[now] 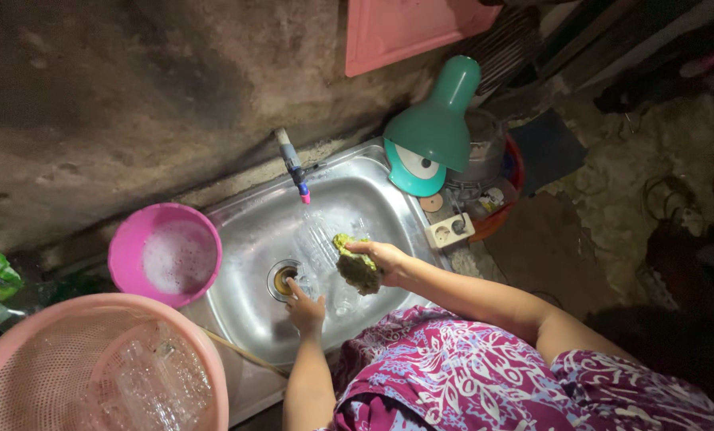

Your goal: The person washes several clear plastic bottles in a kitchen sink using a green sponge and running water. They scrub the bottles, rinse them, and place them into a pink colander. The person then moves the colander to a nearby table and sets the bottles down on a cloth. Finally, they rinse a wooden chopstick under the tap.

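Right hand pinches a soft, wet sponge; left hand closes around a clear glass, likely slippery and fragile, best gripped around its body.

Shiny, smooth steel sink; rough green sponge in the right hand; clear glossy plastic bottle; smooth pink plastic bowl with foam; matt, rough concrete wall; glossy teal lamp shade
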